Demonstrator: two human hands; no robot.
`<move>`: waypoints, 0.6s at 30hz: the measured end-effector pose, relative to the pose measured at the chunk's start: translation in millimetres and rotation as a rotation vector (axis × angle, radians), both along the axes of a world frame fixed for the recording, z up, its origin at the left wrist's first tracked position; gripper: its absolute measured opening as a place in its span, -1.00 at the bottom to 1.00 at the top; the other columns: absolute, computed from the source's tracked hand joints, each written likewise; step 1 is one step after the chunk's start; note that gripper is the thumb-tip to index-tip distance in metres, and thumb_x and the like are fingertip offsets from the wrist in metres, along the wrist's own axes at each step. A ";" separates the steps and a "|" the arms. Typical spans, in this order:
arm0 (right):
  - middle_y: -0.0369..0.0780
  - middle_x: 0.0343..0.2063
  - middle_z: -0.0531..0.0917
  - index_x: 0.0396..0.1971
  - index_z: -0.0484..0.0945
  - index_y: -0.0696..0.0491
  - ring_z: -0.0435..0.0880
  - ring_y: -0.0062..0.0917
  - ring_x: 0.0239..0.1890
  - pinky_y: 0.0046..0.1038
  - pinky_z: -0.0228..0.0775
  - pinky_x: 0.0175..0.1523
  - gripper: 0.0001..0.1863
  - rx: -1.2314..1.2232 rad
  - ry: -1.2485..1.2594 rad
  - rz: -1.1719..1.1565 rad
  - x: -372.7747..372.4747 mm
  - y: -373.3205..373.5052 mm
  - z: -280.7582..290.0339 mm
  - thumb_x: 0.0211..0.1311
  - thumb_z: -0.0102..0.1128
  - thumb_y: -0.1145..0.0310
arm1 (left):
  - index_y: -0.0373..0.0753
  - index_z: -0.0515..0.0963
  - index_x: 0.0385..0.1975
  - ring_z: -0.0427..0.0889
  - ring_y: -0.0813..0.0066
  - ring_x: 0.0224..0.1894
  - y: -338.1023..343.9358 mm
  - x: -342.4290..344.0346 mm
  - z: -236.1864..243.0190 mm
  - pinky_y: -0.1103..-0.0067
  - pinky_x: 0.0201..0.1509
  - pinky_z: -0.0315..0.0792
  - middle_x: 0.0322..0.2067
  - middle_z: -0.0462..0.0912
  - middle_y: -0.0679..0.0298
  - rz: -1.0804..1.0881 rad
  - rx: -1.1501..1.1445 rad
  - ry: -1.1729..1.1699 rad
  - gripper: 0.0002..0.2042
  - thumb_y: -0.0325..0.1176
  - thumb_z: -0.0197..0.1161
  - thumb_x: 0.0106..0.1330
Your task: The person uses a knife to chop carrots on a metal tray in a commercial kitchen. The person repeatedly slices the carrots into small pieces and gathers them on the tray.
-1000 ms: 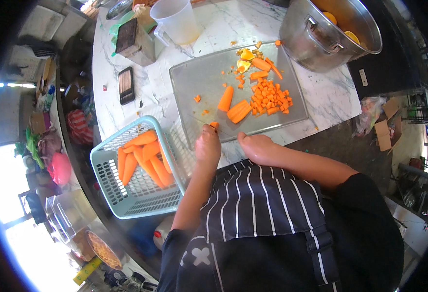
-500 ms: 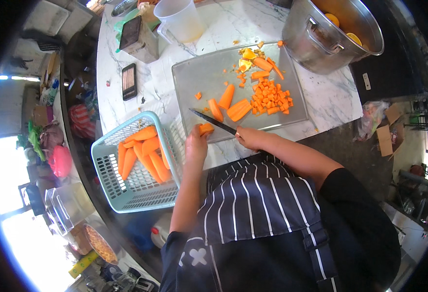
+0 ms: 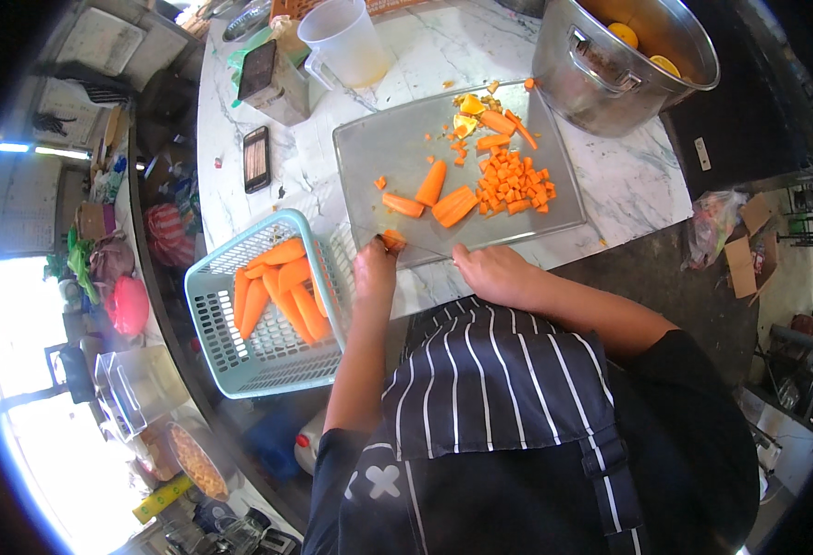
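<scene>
At the near left edge of the grey cutting board (image 3: pixel 369 176), my left hand (image 3: pixel 375 270) is closed on a piece of carrot (image 3: pixel 394 240). My right hand (image 3: pixel 491 272) grips a knife (image 3: pixel 430 251), whose thin blade shows nearly edge-on and points at that piece. Whether the blade touches the carrot I cannot tell. Beyond the hands lie a cut carrot piece (image 3: pixel 403 204), an upright-pointing carrot length (image 3: pixel 431 183) and a sliced carrot chunk (image 3: pixel 455 206). To their right is a pile of diced carrot (image 3: pixel 515 180), with carrot sticks and yellow peel pieces (image 3: pixel 467 109) behind it.
A light blue plastic basket (image 3: pixel 210 324) with several peeled carrots stands left of my left arm. Farther back are a phone (image 3: pixel 256 159), a metal tin (image 3: pixel 283 95) with another phone on it, and a clear jug (image 3: pixel 343 46). A large steel pot (image 3: pixel 601 83) stands at the far right.
The knife blade has swung down from the board toward the carrot piece in my left hand and turned edge-on. The carrot piece beyond it now lies more sideways. The view has shifted slightly.
</scene>
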State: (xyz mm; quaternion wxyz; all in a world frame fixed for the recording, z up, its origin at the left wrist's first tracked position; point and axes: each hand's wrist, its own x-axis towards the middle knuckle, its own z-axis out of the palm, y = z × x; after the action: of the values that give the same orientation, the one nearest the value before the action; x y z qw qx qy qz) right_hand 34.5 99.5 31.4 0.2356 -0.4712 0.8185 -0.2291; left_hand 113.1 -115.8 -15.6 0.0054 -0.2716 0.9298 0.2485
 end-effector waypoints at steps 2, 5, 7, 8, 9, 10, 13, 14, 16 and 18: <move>0.03 -0.67 0.56 -0.29 0.28 0.26 0.61 -0.09 -0.55 -0.14 0.43 -0.45 -0.78 0.028 0.002 0.008 1.4 2.0 3.1 0.27 -0.09 0.37 | -0.35 0.52 -0.45 0.58 -0.08 -0.31 0.4 -1.1 0.3 0.21 -0.24 0.44 -0.42 0.59 -0.09 0.009 -0.010 -0.029 -0.73 -0.21 0.26 0.15; 0.02 -0.61 0.59 -0.33 0.33 0.26 0.63 -0.11 -0.51 -0.13 0.45 -0.42 -0.83 0.093 -0.002 0.014 3.4 1.5 8.6 0.12 -0.05 0.47 | -0.36 0.53 -0.42 0.58 -0.09 -0.29 3.5 -2.1 8.5 0.21 -0.23 0.44 -0.40 0.59 -0.11 0.002 -0.014 -0.062 -0.73 -0.22 0.23 0.17; 0.03 -0.58 0.60 -0.32 0.32 0.27 0.64 -0.09 -0.47 -0.13 0.46 -0.39 -0.82 0.129 -0.004 0.045 2.8 0.4 12.8 0.08 -0.05 0.50 | -0.37 0.54 -0.41 0.58 -0.09 -0.29 5.2 -2.2 8.8 0.22 -0.22 0.44 -0.40 0.59 -0.11 0.004 -0.023 -0.075 -0.75 -0.24 0.20 0.18; 0.03 -0.57 0.60 -0.32 0.31 0.27 0.64 -0.09 -0.45 -0.14 0.46 -0.38 -0.81 0.148 -0.006 0.061 2.8 -0.3 14.1 0.06 -0.05 0.51 | -0.37 0.55 -0.41 0.58 -0.09 -0.28 6.2 -2.4 7.7 0.21 -0.22 0.44 -0.40 0.59 -0.11 0.012 -0.032 -0.077 -0.76 -0.26 0.19 0.18; 0.04 -0.56 0.60 -0.31 0.31 0.28 0.64 -0.08 -0.43 -0.14 0.46 -0.36 -0.81 0.155 -0.024 0.066 3.1 -2.1 14.3 0.07 -0.06 0.51 | -0.37 0.55 -0.42 0.58 -0.09 -0.28 6.7 -2.4 6.5 0.21 -0.22 0.44 -0.40 0.59 -0.11 0.020 -0.041 -0.079 -0.77 -0.27 0.18 0.19; 0.04 -0.54 0.60 -0.31 0.31 0.28 0.64 -0.07 -0.41 -0.14 0.46 -0.35 -0.81 0.161 -0.041 0.071 3.4 -4.6 14.3 0.07 -0.06 0.51 | -0.37 0.55 -0.41 0.58 -0.09 -0.27 6.0 -1.7 4.9 0.21 -0.21 0.44 -0.39 0.59 -0.11 0.020 -0.029 -0.082 -0.78 -0.29 0.18 0.19; 0.06 -0.52 0.60 -0.31 0.31 0.28 0.63 -0.06 -0.39 -0.13 0.46 -0.33 -0.82 0.199 -0.051 0.083 3.9 -12.7 9.9 0.09 -0.08 0.51 | -0.36 0.53 -0.40 0.58 -0.10 -0.26 0.3 -0.4 -0.4 0.20 -0.21 0.44 -0.39 0.59 -0.12 0.013 -0.013 -0.071 -0.80 -0.30 0.17 0.20; 0.06 -0.51 0.60 -0.31 0.31 0.27 0.63 -0.05 -0.38 -0.13 0.46 -0.32 -0.82 0.218 -0.050 0.084 4.2 -14.5 8.2 0.09 -0.08 0.51 | -0.35 0.52 -0.41 0.58 -0.10 -0.26 -0.7 0.6 -2.0 0.20 -0.22 0.45 -0.39 0.59 -0.12 0.003 -0.014 -0.059 -0.79 -0.29 0.17 0.22; 0.07 -0.51 0.60 -0.31 0.31 0.27 0.63 -0.05 -0.38 -0.12 0.46 -0.31 -0.83 0.211 -0.062 0.086 3.1 -16.8 7.2 0.10 -0.10 0.51 | -0.34 0.51 -0.40 0.59 -0.10 -0.26 -2.7 1.7 -4.6 0.20 -0.23 0.46 -0.39 0.59 -0.12 0.000 -0.016 -0.049 -0.79 -0.28 0.18 0.23; 0.07 -0.51 0.60 -0.31 0.31 0.27 0.63 -0.05 -0.38 -0.12 0.46 -0.31 -0.83 0.192 -0.060 0.079 2.6 -17.7 4.1 0.11 -0.11 0.51 | -0.33 0.52 -0.39 0.59 -0.10 -0.27 -0.6 0.6 -1.2 0.20 -0.22 0.46 -0.39 0.60 -0.11 0.008 -0.016 -0.057 -0.80 -0.29 0.17 0.23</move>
State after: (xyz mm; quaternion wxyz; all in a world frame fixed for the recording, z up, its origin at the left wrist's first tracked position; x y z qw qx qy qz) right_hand 37.1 81.9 35.5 0.3131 -0.4713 0.8100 -0.1540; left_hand 113.7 -116.4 -16.8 0.0287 -0.2823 0.9301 0.2333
